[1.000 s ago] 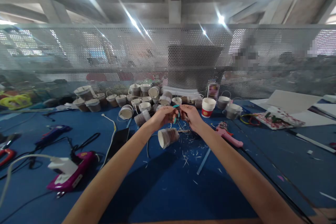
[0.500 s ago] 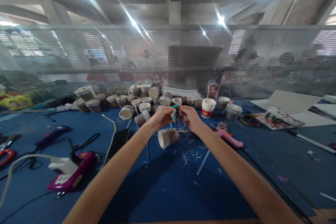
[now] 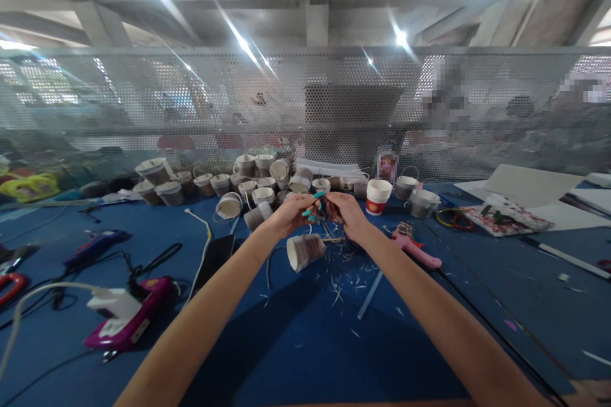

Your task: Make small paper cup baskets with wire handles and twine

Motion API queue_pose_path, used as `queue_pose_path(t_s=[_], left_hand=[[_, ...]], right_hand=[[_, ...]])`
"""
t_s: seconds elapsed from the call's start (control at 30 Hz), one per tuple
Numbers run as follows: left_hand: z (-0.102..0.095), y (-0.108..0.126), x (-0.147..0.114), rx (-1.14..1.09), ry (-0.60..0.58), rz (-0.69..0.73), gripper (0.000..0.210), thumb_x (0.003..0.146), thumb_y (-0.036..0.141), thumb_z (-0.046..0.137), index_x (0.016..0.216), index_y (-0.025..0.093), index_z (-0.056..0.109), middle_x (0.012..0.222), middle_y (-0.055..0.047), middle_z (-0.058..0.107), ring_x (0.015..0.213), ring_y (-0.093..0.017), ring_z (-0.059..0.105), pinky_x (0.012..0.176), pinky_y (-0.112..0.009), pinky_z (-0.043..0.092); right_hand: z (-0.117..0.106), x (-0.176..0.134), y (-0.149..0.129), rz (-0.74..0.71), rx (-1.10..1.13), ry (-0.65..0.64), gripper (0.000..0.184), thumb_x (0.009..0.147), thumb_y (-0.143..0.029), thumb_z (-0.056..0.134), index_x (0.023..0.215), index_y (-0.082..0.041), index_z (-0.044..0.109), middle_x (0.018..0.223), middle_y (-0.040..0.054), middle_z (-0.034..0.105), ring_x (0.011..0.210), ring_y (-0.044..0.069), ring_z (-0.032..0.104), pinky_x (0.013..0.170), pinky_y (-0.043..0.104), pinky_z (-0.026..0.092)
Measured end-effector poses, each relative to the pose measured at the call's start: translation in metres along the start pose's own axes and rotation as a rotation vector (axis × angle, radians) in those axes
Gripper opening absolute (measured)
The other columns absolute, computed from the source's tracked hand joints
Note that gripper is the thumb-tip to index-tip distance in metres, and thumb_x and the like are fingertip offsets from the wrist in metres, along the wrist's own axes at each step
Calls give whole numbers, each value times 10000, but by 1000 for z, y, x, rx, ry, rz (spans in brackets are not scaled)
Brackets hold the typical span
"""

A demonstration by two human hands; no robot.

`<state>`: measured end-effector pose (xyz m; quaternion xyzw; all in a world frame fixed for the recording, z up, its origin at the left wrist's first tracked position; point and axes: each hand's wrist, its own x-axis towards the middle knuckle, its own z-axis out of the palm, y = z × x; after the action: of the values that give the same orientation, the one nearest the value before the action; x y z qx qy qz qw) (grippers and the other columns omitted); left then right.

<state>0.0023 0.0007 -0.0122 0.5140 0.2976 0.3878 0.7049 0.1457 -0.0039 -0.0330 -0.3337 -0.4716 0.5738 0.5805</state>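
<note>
Near the middle of the table, my left hand (image 3: 292, 215) and my right hand (image 3: 346, 213) meet, both closed in a pinch with their fingertips almost touching. Bright turquoise pieces (image 3: 319, 194) show at the left fingertips; whether they are long nails or a held strip I cannot tell. What the fingers pinch is too small to make out. Just below them a small cup wrapped in grey-brown cord (image 3: 306, 251) lies on its side, its white mouth facing left. Pale fibre scraps (image 3: 338, 292) are strewn beside it.
Several wrapped cups with handles (image 3: 222, 183) crowd the back. Stacked paper cups (image 3: 379, 196) stand right of my hands. A pink glue gun (image 3: 415, 249) and glue stick (image 3: 370, 296) lie right; a blue glue gun (image 3: 98, 246), purple power strip (image 3: 136, 324) and red-handled tool (image 3: 14, 285) lie left.
The turquoise pieces at my left fingertips have shifted slightly leftward as the fingers turned. Both hands otherwise keep their place, and the cup below has not moved.
</note>
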Motion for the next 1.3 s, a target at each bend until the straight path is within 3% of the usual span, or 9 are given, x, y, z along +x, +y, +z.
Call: queue_pose_path(t_s=[0.33,0.67,0.83,1.13,1.3], left_hand=[[3,-4,1,-91,13,-14,125,705,193,614,628,106,570,477,29,468,411,-55,470,450,-182,449],[-12,-2,4,-98,-11,-17,223,755,268,560,590,133,495,452,59,349,397,-45,395,431,-159,439],[-18,-3,7,-97,-2,-30,324,816,289,479,533,149,410,441,61,332,371,-47,378,417,-172,443],[-8,-2,6,-33,35,-13,407,838,263,421,449,157,366,347,55,294,311,-45,326,317,-149,272],[-6,-5,8,-6,104,24,415,790,281,498,424,167,339,318,60,300,284,-41,300,313,-163,225]], right_hand=[[3,-2,-2,101,143,17,219,609,-274,646,495,-165,495,342,-76,399,312,37,269,345,196,200],[0,-1,-5,128,164,-66,386,751,-450,529,493,-163,531,293,-56,330,304,55,245,327,196,189],[-1,1,-5,114,245,-137,396,751,-461,532,506,-150,529,296,-61,312,300,39,212,323,178,182],[3,-2,-4,89,164,-55,361,704,-356,615,444,-159,460,283,-61,342,288,40,260,335,190,203],[3,-3,-3,82,173,-110,433,702,-343,630,404,-176,364,281,-78,281,292,31,200,341,203,174]])
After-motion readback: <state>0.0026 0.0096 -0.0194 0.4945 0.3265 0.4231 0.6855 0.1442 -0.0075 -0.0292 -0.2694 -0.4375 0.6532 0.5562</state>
